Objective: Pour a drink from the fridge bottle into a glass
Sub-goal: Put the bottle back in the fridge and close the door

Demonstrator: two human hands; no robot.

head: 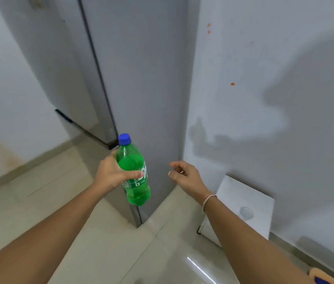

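Green translucent plastic, filled most of the way with green liquid and topped by a blue screw cap (124,138), makes up the soft-drink bottle (134,173) that is gripped in the left hand (113,175). The bottle is held nearly upright in the air, tilted slightly so that its cap leans toward the left hand's side, and its base hangs clear of the floor. The left hand is wrapped around the bottle's upper body and label, with the thumb pressed across the front of the label and the fingers hidden behind the plastic. The cap is seen still seated on the neck. The right hand (184,174) is held apart from the bottle, just to its right, empty, with the fingers loosely curled and nothing pinched between them; a thin pale thread bracelet (208,200) is worn on its wrist. Beyond both hands a tall grey refrigerator (141,78) is seen with its doors shut, its lower corner just behind the bottle. To the right of the right hand a pale painted wall (264,78) is marked by a few small orange spots, and a white panel (242,210) is leaned against it, near the right forearm. Beneath both arms a floor of glossy beige tiles (38,197) is spread.
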